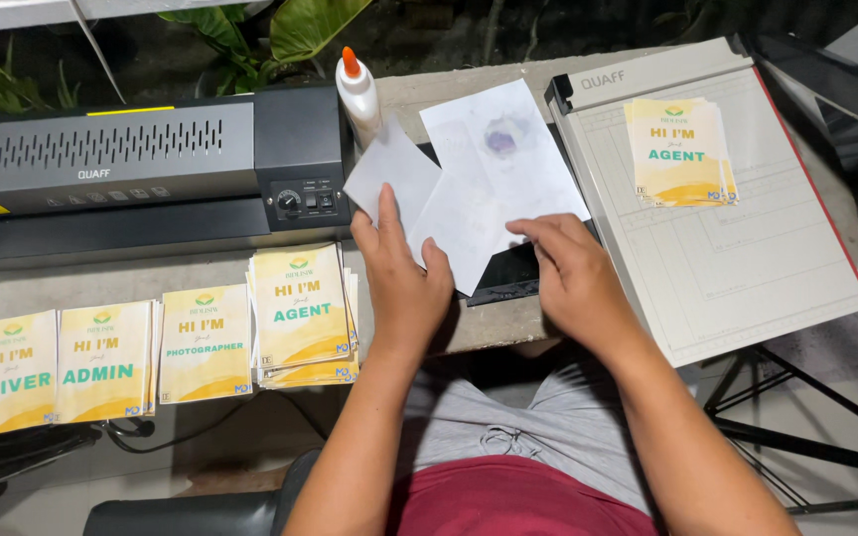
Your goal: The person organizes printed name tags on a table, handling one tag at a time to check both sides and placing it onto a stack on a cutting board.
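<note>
Several white paper sheets [494, 184] lie overlapped at the middle of the table, between the laminator and the cutter board, some resting on a dark flat surface. One sheet shows a faint purple smudge near its centre.

Left hand [401, 278]: palm down, fingers extended and slightly spread, fingertips resting on the lower edge of the leftmost sheet. It pins; it does not pinch.

Right hand [573, 273]: palm down, fingers curled lightly, tips on the lower right corner of the overlapped sheets. Whether the thumb is under an edge cannot be told.

Handling judgement: thin sheets slide on one another, so pressure should stay flat and even, one hand anchoring while the other separates or aligns a single sheet by its corner. Fingers are best kept off the smudged area to avoid spreading it.

Surroundings:
- White glue bottle [357, 94] with orange tip, upright, just behind the sheets.
- Black-and-grey laminator [141, 164], to the left.
- Stack of yellow printed cards [302, 316], just left of the left hand; three more card piles [101, 365] farther left.
- Grey paper cutter board [737, 268] to the right, bearing another card stack [679, 151].
</note>
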